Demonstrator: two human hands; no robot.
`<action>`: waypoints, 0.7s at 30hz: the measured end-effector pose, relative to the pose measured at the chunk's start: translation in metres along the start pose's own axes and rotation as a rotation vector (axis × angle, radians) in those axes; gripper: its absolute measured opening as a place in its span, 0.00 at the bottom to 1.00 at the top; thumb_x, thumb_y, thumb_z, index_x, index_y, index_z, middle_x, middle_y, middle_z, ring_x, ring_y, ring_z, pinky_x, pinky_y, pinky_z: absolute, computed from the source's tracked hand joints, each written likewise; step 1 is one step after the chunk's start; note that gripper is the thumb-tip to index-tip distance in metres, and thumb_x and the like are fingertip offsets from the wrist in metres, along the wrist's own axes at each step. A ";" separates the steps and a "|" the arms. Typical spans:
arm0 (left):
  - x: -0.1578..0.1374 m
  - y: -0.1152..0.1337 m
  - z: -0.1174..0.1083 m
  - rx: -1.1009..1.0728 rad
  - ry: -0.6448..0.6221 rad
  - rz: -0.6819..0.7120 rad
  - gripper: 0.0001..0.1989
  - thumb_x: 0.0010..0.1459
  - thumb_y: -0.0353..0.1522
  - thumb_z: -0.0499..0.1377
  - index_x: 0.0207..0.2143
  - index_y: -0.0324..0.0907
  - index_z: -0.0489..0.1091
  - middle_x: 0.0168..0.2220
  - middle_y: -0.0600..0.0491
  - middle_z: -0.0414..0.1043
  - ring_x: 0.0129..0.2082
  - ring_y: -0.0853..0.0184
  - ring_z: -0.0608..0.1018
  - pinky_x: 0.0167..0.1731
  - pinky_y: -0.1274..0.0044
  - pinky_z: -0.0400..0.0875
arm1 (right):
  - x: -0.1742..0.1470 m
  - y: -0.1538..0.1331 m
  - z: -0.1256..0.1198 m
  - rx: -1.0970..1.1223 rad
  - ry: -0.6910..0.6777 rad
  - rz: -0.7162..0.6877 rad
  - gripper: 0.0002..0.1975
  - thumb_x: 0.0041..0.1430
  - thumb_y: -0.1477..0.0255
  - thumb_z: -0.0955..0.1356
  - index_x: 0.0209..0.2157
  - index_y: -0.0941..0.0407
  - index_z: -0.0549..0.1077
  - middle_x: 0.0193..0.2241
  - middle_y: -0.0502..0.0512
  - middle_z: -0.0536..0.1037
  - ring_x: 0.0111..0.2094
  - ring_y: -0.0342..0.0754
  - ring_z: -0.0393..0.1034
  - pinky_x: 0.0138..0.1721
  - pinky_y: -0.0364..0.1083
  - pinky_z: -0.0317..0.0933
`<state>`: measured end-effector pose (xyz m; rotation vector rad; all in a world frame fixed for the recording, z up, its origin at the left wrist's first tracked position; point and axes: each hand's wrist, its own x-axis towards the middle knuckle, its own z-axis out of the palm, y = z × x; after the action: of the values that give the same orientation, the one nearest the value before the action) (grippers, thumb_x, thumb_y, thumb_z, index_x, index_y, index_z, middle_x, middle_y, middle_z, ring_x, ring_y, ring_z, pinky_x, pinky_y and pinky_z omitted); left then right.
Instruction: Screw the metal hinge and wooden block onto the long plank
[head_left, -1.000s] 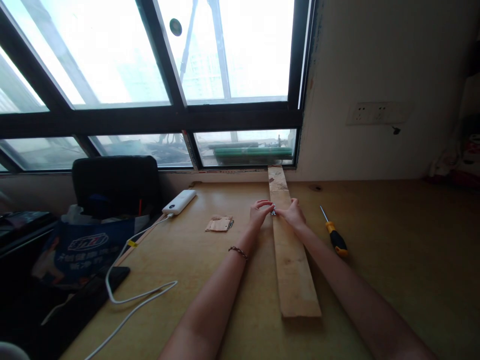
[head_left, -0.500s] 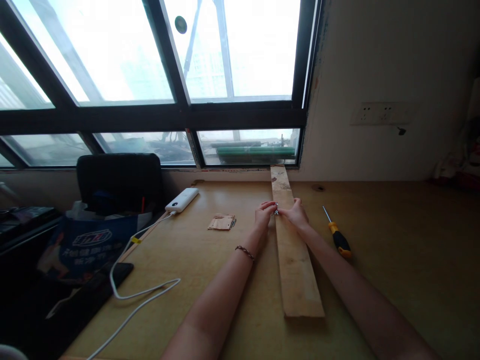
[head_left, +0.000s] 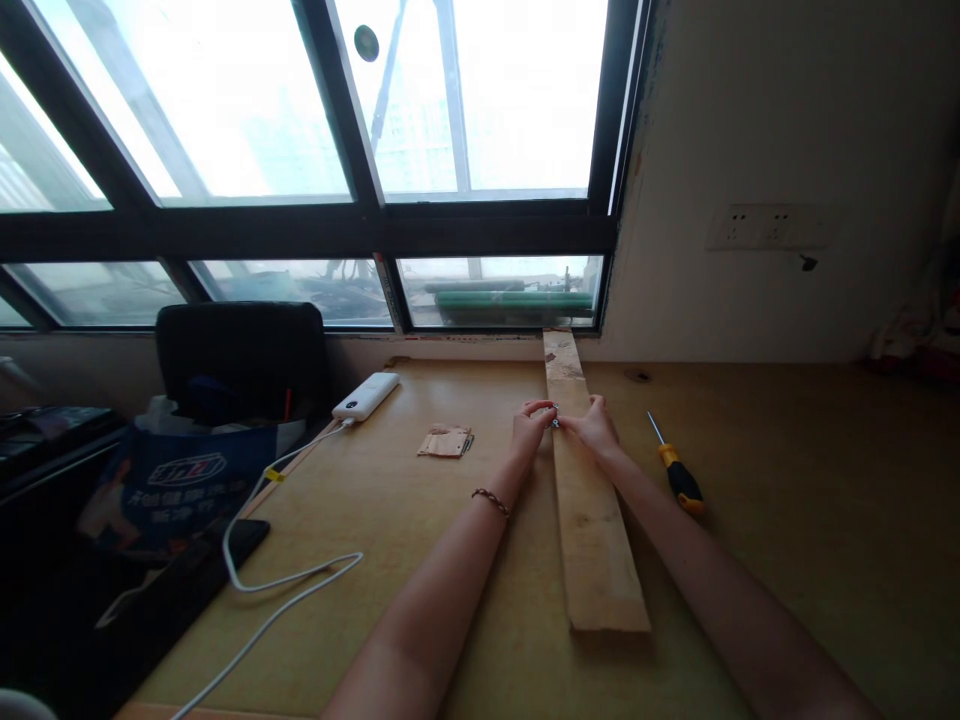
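Observation:
A long wooden board [head_left: 596, 540] lies lengthwise on the table, its far end reaching the window frame. At the board's left edge, a small shiny metal piece [head_left: 555, 416] sits between my fingertips; it is too small to make out its kind. From the left, my left hand [head_left: 532, 426] pinches it with closed fingers. My right hand [head_left: 592, 428] rests across the board, thumb touching the metal piece and fingers curled over the right edge. To the right lies a screwdriver [head_left: 681, 480] with a yellow and black handle.
A torn piece of cardboard [head_left: 445, 441] with thin dark items at its edge lies left of the board. Beyond it is a white power bank [head_left: 366, 397] with a white cable [head_left: 281, 580]. A black chair [head_left: 240, 345] and blue bag [head_left: 176, 490] stand left of the table [head_left: 420, 560].
The view has shifted very slightly. Both hands stay at the same spot on the board, still on the small metal piece.

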<state>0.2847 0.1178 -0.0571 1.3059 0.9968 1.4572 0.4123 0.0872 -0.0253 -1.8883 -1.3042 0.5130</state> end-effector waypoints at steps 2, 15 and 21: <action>0.001 -0.001 0.000 0.094 0.013 0.058 0.08 0.42 0.33 0.62 0.28 0.43 0.76 0.35 0.50 0.70 0.40 0.64 0.71 0.44 0.73 0.63 | 0.000 -0.001 0.000 0.008 -0.002 0.003 0.41 0.35 0.57 0.71 0.50 0.58 0.54 0.46 0.66 0.68 0.46 0.56 0.66 0.43 0.50 0.61; 0.001 -0.006 -0.003 -0.080 -0.113 0.030 0.11 0.44 0.36 0.62 0.32 0.42 0.76 0.45 0.49 0.66 0.45 0.64 0.69 0.41 0.76 0.66 | 0.004 0.004 0.005 0.039 0.009 -0.005 0.44 0.32 0.56 0.71 0.50 0.58 0.53 0.46 0.65 0.68 0.46 0.56 0.66 0.43 0.50 0.61; 0.002 -0.007 -0.001 -0.061 -0.046 -0.011 0.11 0.42 0.35 0.63 0.31 0.41 0.76 0.42 0.48 0.68 0.43 0.64 0.70 0.41 0.75 0.66 | 0.004 0.005 0.005 0.028 0.010 -0.016 0.44 0.33 0.55 0.71 0.50 0.58 0.53 0.46 0.65 0.68 0.46 0.56 0.66 0.42 0.50 0.61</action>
<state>0.2847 0.1214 -0.0632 1.2821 0.9216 1.4317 0.4135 0.0919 -0.0323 -1.8533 -1.2982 0.5104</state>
